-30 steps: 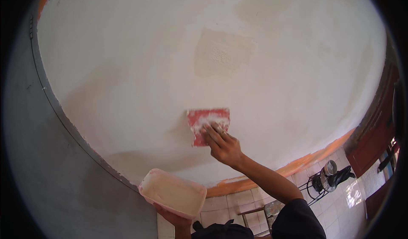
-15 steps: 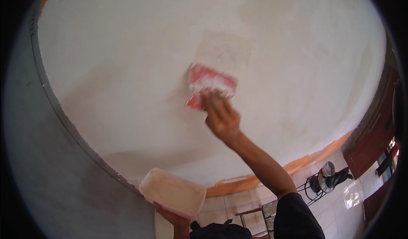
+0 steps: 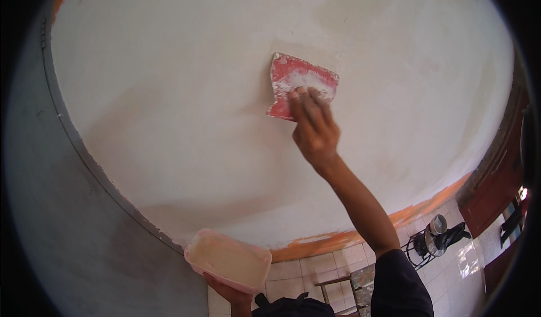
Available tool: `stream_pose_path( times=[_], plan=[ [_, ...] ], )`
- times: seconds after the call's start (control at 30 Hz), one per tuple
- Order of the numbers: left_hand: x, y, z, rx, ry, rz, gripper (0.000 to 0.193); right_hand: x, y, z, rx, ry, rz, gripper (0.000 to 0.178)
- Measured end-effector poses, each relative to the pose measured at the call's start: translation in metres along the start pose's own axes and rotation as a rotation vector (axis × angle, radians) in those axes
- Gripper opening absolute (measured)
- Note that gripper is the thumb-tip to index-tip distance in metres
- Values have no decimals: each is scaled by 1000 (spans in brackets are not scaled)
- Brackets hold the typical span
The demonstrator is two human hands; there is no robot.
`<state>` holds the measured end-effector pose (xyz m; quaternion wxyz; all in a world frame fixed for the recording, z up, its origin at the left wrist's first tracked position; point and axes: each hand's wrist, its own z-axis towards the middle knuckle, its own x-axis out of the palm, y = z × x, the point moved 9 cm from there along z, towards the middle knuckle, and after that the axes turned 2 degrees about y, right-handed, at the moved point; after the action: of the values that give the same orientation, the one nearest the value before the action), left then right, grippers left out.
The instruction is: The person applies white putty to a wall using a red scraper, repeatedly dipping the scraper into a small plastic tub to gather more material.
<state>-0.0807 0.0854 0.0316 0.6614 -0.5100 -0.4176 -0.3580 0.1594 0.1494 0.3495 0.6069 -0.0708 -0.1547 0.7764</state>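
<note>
My right hand (image 3: 316,128) is closed on a red plastic putty spreader (image 3: 301,75), pressing its broad face against a whitish wall (image 3: 186,102). White filler is smeared over the spreader, and its corners are worn and crusted. A slightly darker damp-looking patch shows on the wall just above its upper edge. Low at the left, my left hand (image 3: 225,289) grips a pale pink rectangular tub (image 3: 228,260) from beneath and along its side. Cream-coloured paste lies inside the tub, some of it coating the inner walls.
A grey wall (image 3: 73,221) meets the whitish one along the left. An orange strip (image 3: 321,245) borders the wall's bottom. Below are floor tiles (image 3: 315,263), a worn wooden stool or frame (image 3: 363,289), and a metal stand (image 3: 425,249) with a can (image 3: 438,224). A reddish-brown door (image 3: 490,204) stands right.
My right hand has slid the spreader up and to the right across the wall, over the darker patch. The tub in my left hand has dipped slightly.
</note>
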Motion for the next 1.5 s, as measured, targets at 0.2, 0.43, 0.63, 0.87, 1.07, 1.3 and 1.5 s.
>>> stream_pose_path(
  times=[0.2, 0.43, 0.63, 0.87, 1.07, 1.3, 1.5],
  plan=[
    [7, 4, -1, -58, -24, -102, 71, 12, 55, -90, 142, 250, 153, 48],
    [-2, -4, -1, -38, -56, -19, 71, -37, 58, -83, 235, 328, 456, 47],
    [20, -4, -9, -25, 21, -15, 70, -55, -33, 43, 131, 9, 36, 44],
    [9, 2, -3, -90, 55, -114, 69, 2, 60, -34, -19, 211, 170, 49],
    [14, -11, -1, 17, 46, 40, 68, -34, 57, -36, -4, 239, 253, 45],
    [13, -11, -7, 13, 3, 104, 67, -7, 1, -7, -25, 122, 21, 37],
    [12, 1, -4, -63, 30, -44, 69, 12, 48, -90, 6, 316, 138, 43]
  ],
)
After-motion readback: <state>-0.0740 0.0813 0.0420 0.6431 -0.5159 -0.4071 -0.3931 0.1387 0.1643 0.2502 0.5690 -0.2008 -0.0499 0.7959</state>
